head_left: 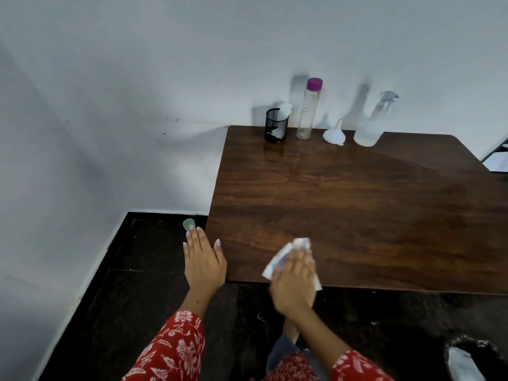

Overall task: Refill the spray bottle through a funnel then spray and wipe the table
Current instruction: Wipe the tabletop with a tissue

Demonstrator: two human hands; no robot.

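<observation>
Dark wood table (357,210), near edge: right hand (295,281) flat, fingers straight, pressing crumpled white wipe (288,257) onto it, left hand (203,259) open, flat at table's left corner, holding nothing; spray bottle (371,125), clear bottle with purple cap (309,108), black mesh cup (276,125), white funnel (334,133) along far edge by wall.

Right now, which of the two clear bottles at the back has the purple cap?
The tall straight bottle beside the black mesh cup. The other, the spray bottle right of the funnel, has a trigger head instead.
</observation>
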